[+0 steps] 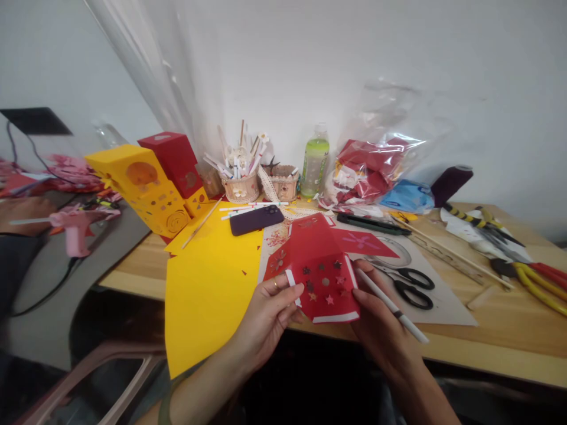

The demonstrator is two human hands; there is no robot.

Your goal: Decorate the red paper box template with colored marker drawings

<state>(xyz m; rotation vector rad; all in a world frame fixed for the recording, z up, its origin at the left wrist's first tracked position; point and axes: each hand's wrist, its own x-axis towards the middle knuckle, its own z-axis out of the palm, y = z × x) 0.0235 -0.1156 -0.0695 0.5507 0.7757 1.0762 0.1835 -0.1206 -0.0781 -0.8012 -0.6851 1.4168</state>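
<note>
A red paper box cutout (312,245) with flower- and star-shaped holes is held up near the table's front edge. White strips line several of its flaps. My left hand (268,310) is closed on its left edge, thumb on top. My right hand (383,321) pinches the right edge and also carries a white marker pen (390,304) with a dark band, slanting across the hand. Black-handled scissors (414,289) lie just right of that hand. Under the cutout is a pale sheet (447,304).
Yellow card (208,295) covers the table on the left, with a dark phone (257,220) at its back. Yellow box (133,183) and red box (170,162) stand behind. Further back are a pen basket (241,188) and green bottle (316,162). Pliers (538,283) lie right. Another person's hand (22,217) is far left, near a pink glue gun (73,230).
</note>
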